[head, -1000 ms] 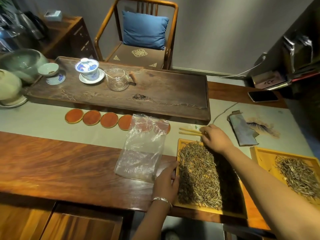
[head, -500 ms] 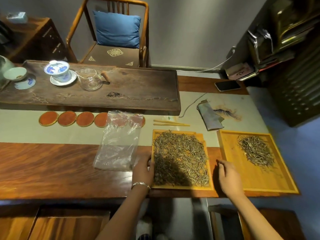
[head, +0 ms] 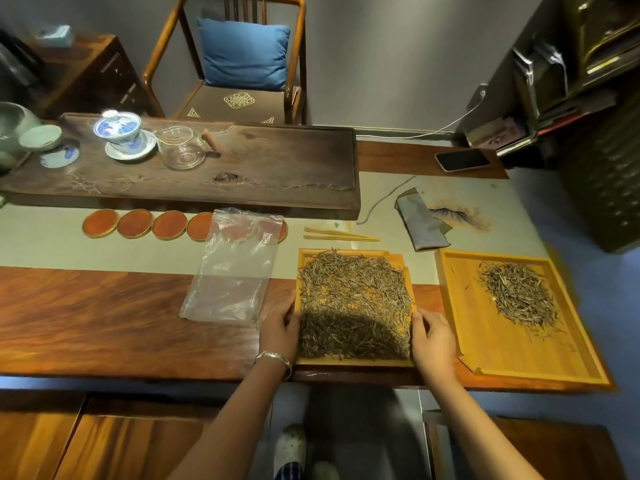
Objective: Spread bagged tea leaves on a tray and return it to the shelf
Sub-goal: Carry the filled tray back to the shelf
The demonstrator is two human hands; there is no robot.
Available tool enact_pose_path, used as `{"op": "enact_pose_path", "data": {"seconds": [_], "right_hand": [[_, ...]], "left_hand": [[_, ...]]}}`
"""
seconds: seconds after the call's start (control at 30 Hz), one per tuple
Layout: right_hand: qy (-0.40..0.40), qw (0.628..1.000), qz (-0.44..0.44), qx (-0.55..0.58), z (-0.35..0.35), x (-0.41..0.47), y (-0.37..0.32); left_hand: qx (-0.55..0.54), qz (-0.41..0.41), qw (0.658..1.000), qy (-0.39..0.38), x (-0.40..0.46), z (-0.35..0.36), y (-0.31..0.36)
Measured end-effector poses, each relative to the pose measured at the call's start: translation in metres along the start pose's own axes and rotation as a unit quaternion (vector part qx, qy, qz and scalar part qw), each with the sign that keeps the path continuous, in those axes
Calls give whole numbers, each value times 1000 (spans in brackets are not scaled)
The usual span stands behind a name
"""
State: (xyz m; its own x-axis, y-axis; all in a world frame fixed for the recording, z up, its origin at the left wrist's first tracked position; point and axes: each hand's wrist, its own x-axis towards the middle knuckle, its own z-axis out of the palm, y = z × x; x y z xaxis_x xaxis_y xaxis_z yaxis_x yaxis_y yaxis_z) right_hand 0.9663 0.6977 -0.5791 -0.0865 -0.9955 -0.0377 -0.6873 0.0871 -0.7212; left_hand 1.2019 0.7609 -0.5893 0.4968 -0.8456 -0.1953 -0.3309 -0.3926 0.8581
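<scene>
A square yellow wooden tray (head: pixel 353 362) lies at the table's near edge, covered edge to edge with dry tea leaves (head: pixel 353 292). My left hand (head: pixel 281 329) grips its left rim near the front corner. On the opposite rim, my right hand (head: pixel 432 337) holds the same tray. The empty clear plastic bag (head: pixel 232 268) lies flat just left of the tray. A second, larger yellow tray (head: pixel 526 358) sits to the right with a smaller heap of tea leaves (head: pixel 517 294) in its far half.
A dark wooden tea board (head: pixel 277 174) with a lidded cup, glass pitcher and bowls spans the far side. Round orange coasters (head: pixel 135 223), bamboo tweezers (head: pixel 341 234), a folded cloth (head: pixel 419 225) and a phone (head: pixel 462 160) lie beyond the trays. Dark shelving (head: pixel 588 81) stands at right.
My right hand left the tray's far edge and came back to grip its right rim. My left hand stayed on the left rim. The camera view shifted.
</scene>
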Motion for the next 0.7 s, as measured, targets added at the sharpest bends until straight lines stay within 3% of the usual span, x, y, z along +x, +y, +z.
{"op": "enact_pose_path", "data": {"seconds": [0.33, 0.53, 0.7], "right_hand": [[9, 995, -69, 71, -45, 34, -86], [-6, 988, -113, 105, -54, 47, -191], [-59, 976, -160, 137, -38, 43, -288]], "left_hand": [[-130, -24, 991, 17, 9, -58, 59], [-177, 27, 982, 60, 16, -156, 126], [-184, 17, 975, 122, 16, -249, 154]]}}
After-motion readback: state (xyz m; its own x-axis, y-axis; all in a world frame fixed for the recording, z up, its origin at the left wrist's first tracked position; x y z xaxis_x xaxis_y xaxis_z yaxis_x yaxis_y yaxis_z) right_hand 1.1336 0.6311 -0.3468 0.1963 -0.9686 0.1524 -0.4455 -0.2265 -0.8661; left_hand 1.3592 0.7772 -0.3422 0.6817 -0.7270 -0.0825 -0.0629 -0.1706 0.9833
